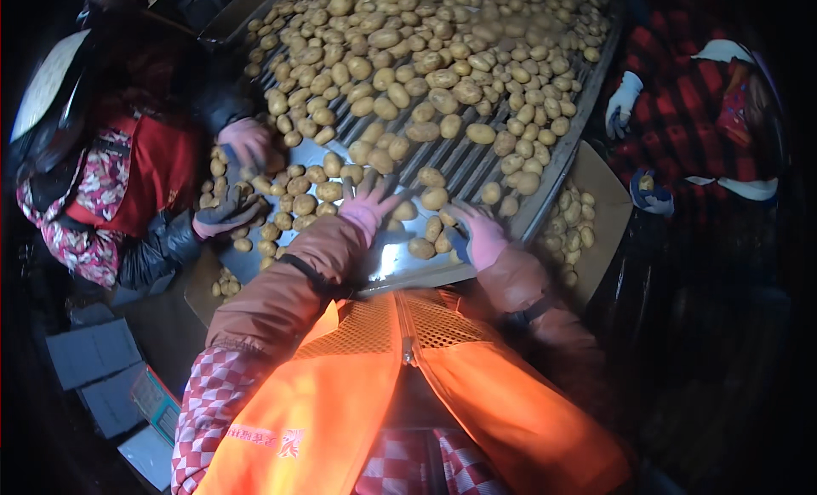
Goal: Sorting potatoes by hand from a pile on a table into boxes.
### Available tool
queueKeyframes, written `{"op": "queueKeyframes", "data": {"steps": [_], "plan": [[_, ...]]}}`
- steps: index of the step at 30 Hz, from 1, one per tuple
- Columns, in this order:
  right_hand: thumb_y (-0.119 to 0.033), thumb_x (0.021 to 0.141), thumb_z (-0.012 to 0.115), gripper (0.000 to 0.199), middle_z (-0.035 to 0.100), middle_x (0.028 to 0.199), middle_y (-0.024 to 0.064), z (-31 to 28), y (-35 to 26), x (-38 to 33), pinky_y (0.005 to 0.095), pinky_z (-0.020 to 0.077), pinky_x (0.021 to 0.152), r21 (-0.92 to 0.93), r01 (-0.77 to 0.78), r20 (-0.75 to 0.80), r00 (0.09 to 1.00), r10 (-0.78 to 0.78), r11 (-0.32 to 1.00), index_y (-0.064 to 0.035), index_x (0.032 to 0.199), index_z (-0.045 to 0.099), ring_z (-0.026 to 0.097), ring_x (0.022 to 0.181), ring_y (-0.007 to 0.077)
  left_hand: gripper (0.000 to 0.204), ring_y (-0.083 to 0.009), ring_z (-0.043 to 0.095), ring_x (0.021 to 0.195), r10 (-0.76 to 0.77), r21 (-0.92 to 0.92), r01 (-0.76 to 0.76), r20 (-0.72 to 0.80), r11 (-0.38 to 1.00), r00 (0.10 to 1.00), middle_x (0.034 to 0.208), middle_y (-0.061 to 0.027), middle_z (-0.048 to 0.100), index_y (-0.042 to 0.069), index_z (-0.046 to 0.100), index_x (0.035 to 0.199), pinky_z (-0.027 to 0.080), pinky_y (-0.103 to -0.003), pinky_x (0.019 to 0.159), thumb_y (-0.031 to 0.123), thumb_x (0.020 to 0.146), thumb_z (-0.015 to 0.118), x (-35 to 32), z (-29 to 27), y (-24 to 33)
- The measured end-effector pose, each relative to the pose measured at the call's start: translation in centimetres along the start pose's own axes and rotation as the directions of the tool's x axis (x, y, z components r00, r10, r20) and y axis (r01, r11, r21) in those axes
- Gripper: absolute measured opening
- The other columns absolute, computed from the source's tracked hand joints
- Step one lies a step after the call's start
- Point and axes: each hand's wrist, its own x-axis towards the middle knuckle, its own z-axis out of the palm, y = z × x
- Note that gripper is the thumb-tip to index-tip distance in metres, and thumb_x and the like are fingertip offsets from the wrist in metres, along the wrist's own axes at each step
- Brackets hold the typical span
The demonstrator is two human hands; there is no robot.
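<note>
Left pink-and-grey gloved hand (371, 204) splayed at the shiny metal tray's (393, 258) far edge, clasping nothing, tan oval potatoes (421, 248) lay between, right pink-and-grey gloved hand (479, 233) curled tray-right, hold unclear; seemingly mid-sorting, next move called for one careful pick.

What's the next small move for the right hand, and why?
Probably curl the right hand around the nearest potatoes: they lie on the metal tray just left of its fingers, which look open, with nothing visibly held. The left hand is spread at other potatoes, so the right seems better placed.
</note>
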Motion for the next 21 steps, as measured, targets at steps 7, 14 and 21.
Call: {"op": "queueKeyframes", "data": {"steps": [7, 14, 21], "plan": [[-0.049, 0.091, 0.070, 0.080, 0.033, 0.165, 0.0184, -8.7, 2.7, 12.4, 0.0472, 0.0288, 0.123, -0.150, -0.625, -0.297, 0.767, 0.568, 0.766, -0.0147, 0.157, 0.038, 0.031, 0.152, 0.0374, 0.079, -0.0388, 0.028, 0.153, -0.345, -0.080, 0.341, -0.034, 0.937, 0.938, 0.161, -0.0098, 0.043, 0.024, 0.041, 0.157, 0.009, -0.076, 0.117, 0.061, 0.091, 0.062, 5.8, 0.2, -2.9], [-0.046, 0.090, 0.070, 0.064, 0.033, 0.165, 0.0138, -1.7, -1.6, 17.9, 0.0540, 0.0203, 0.126, -0.160, -0.442, 0.076, 0.886, 0.458, 0.883, -0.0300, 0.149, 0.050, 0.027, 0.152, 0.0421, 0.085, -0.0410, 0.031, 0.150, -0.368, -0.218, 0.333, -0.144, 0.917, 0.919, 0.161, -0.0142, 0.038, 0.020, 0.038, 0.158, 0.015, -0.073, 0.118, 0.053, 0.088, 0.072, 3.4, 1.2, -2.9], [-0.043, 0.090, 0.072, 0.073, 0.031, 0.165, 0.0140, -4.0, -0.6, 24.6, 0.0497, 0.0303, 0.124, -0.095, -0.470, -0.319, 0.850, 0.420, 0.878, -0.0256, 0.155, 0.043, 0.027, 0.152, 0.0377, 0.086, -0.0451, 0.036, 0.146, -0.312, -0.280, 0.263, -0.145, 0.923, 0.939, 0.157, -0.0229, 0.040, 0.016, 0.040, 0.157, 0.029, -0.059, 0.120, 0.040, 0.084, 0.079, 1.4, 0.4, -3.4]]}}
